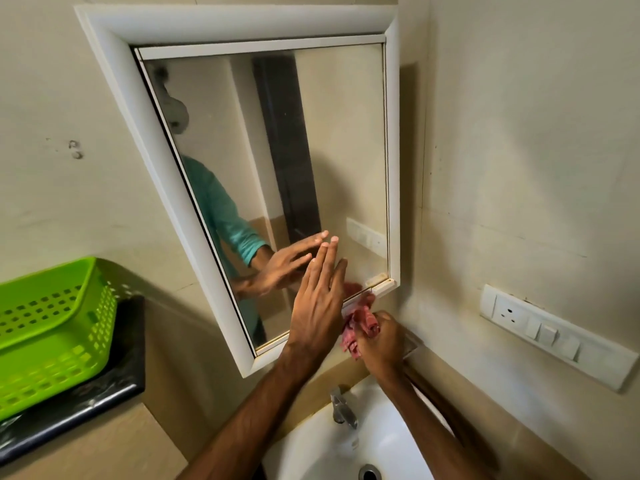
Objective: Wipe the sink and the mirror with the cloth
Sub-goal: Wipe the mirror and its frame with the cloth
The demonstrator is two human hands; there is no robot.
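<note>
cloth bunched at the mirror's bottom right corner

the right hand (379, 337) has its fingers curled tight round the cloth (360, 323) and presses it against the lower frame rail of the mirror (277, 150), close to the right corner. from there nearly all the glass lies up and to the left, and the rail itself runs down-left in this view, so that is the way a stroke would likely have to travel. the left hand (318, 292) lies flat on the glass just beside the cloth, fingers straight and together, holding nothing; it seems to steady the mirror door, and it sits in the way of a leftward wipe.

the cloth is pink, crumpled into a wad, with a loose fold hanging below the fist. the sink (391, 434) lies directly beneath both forearms, its tap (343, 407) under the left wrist.
</note>
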